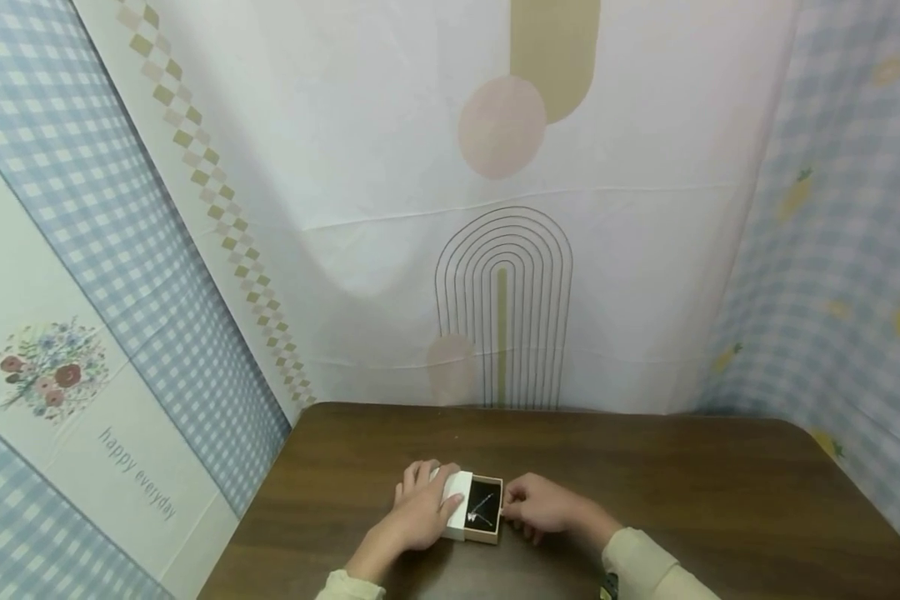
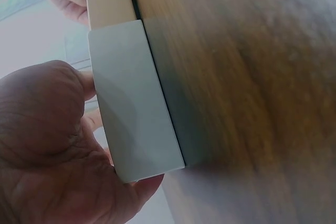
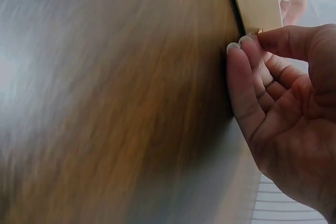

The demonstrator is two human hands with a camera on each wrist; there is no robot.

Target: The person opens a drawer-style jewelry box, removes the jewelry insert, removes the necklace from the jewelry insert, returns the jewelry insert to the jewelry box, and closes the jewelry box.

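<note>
A small slide-out box lies on the table, its tan drawer (image 1: 483, 537) partly out to the right of its white sleeve (image 1: 461, 483). On the drawer's black lining rests a thin silver necklace (image 1: 482, 505). My left hand (image 1: 418, 515) grips the sleeve, thumb on the near side and fingers over the far side. In the left wrist view, the long side of the sleeve (image 2: 131, 98) faces the camera. At the drawer's right end, my right hand (image 1: 546, 503) pinches a small tab with thumb and fingertips, close to the end wall (image 3: 256, 1).
The brown wooden table (image 1: 682, 492) extends to both sides of the box. Behind it hangs a white patterned cloth (image 1: 375, 167). Blue checked cloths hang at the left (image 1: 142, 183) and right (image 1: 832, 275).
</note>
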